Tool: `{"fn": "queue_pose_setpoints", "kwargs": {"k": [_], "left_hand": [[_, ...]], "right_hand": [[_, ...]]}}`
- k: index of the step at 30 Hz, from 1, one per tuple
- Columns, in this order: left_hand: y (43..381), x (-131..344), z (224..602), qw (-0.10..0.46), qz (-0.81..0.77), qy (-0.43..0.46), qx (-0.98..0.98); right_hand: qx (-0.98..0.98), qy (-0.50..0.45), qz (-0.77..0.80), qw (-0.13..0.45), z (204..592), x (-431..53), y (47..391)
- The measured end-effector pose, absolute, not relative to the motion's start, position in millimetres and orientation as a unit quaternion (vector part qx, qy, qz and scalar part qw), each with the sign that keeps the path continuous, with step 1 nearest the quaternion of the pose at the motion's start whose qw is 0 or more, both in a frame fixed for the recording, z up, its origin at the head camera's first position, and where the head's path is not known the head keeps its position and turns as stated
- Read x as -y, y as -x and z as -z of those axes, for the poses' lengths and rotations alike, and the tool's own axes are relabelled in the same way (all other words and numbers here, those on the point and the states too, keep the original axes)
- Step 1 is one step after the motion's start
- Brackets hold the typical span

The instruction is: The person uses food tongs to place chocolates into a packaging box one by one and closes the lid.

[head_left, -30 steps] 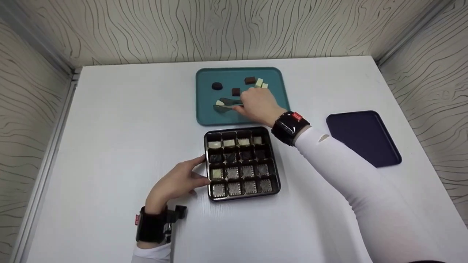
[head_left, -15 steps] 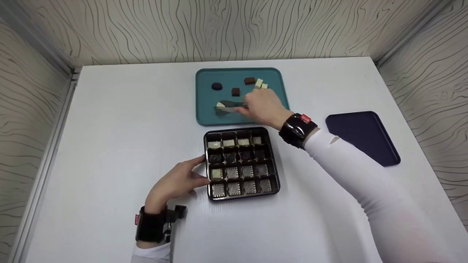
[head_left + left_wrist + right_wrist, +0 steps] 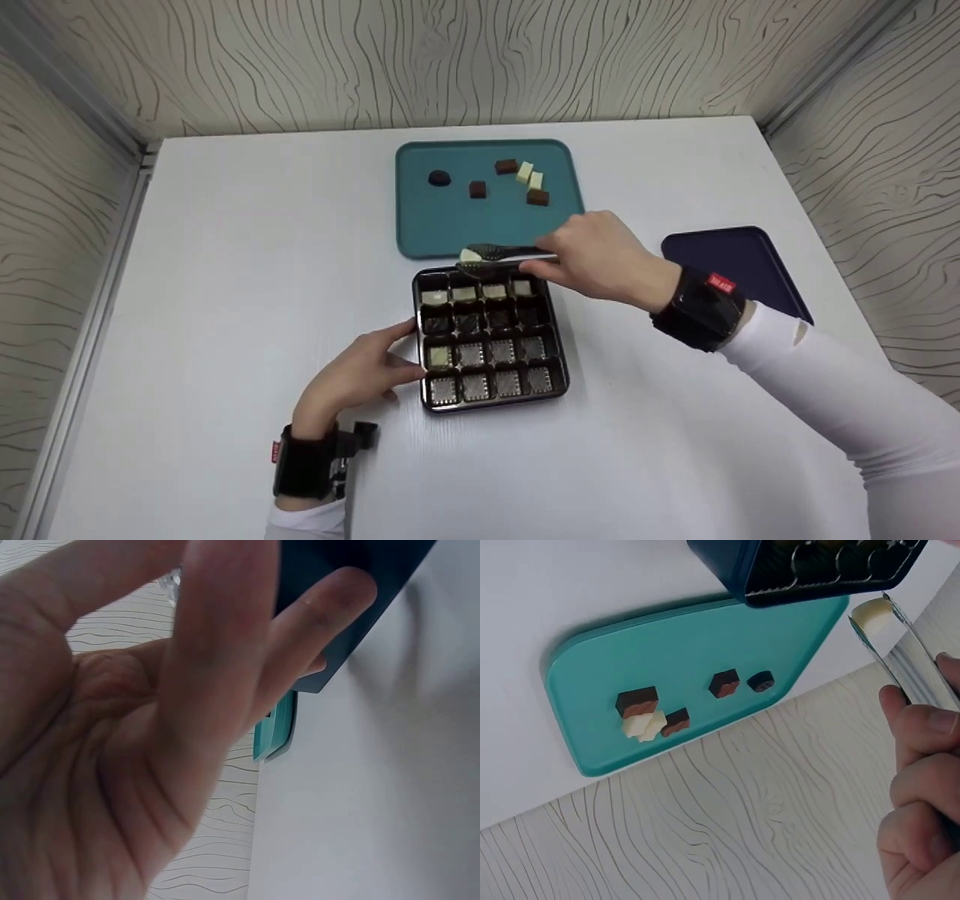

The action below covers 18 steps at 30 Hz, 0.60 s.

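Observation:
In the head view, my right hand [image 3: 604,259] grips a pair of tongs [image 3: 499,253]. Between the tongs' tips is a white chocolate [image 3: 470,257], held over the back edge of a black compartment box [image 3: 491,409]. The right wrist view also has this white chocolate [image 3: 872,613] pinched in the tongs, beside the box's dark wall [image 3: 727,574]. White pieces sit in the back row, dark pieces in the second, and one pale piece [image 3: 439,357] in the third row's left compartment. My left hand [image 3: 360,379] touches the box's left side with fingers extended and spread.
Behind the box lies a teal tray [image 3: 420,225] bearing several brown chocolates, two white chocolates [image 3: 525,172] and a round dark chocolate [image 3: 439,178]. A dark purple tray [image 3: 739,266] lies at the right, partly behind the right forearm. Patterned panels border the white table [image 3: 247,247].
My right hand has lifted the white chocolate off the teal tray with the tongs and brought it toward me, to the box's back edge. The left hand stays at the box.

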<state>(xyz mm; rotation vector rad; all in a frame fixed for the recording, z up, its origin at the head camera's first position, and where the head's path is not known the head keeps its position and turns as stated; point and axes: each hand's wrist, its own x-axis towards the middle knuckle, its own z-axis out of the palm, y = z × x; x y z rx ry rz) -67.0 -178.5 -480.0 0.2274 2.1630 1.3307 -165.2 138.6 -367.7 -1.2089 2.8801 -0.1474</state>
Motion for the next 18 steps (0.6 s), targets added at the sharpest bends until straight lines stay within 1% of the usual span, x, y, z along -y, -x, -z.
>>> {"fn": "queue_pose_setpoints", "kwargs": {"k": [10,18], "left_hand": [[67,178,479,0.291,-0.501,-0.087,-0.810],[68,178,479,0.291,-0.501,-0.088,-0.810]], "right_hand": [[-0.892,0.452,0.025,-0.007,362,-150,125],[-0.866,0.500,-0.001,0.004,363,-143,111]]}}
